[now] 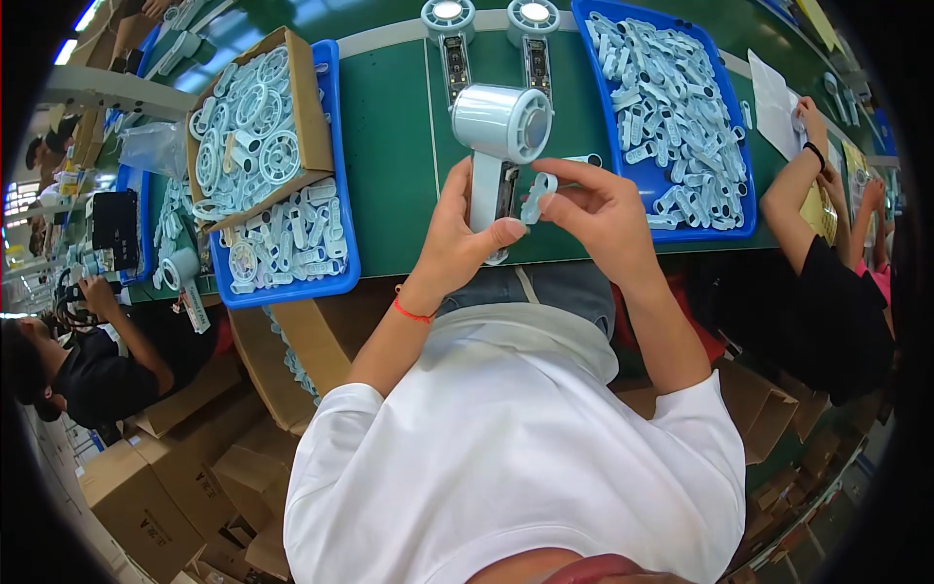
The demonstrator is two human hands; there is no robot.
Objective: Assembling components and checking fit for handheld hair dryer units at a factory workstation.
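Observation:
My left hand (448, 241) is wrapped round the handle of a pale blue handheld fan (491, 122), held upright with its round head at the top. A dark inner part shows along the open side of the handle. Between the fingertips of my right hand (605, 216) is a small pale blue plastic cover piece (534, 199), close beside that open side. I cannot tell whether the piece touches the handle. Beyond the fan, two more handheld fans (454, 58) (536, 58) lie on the green table with their handle insides exposed.
At the right, a blue tray (671, 234) holds many small pale blue covers. On the left, a cardboard box (316, 117) of round grilles rests on another blue tray (352, 253) of parts. Co-workers (112, 375) (793, 292) sit on both sides; cardboard boxes (146, 501) stand below.

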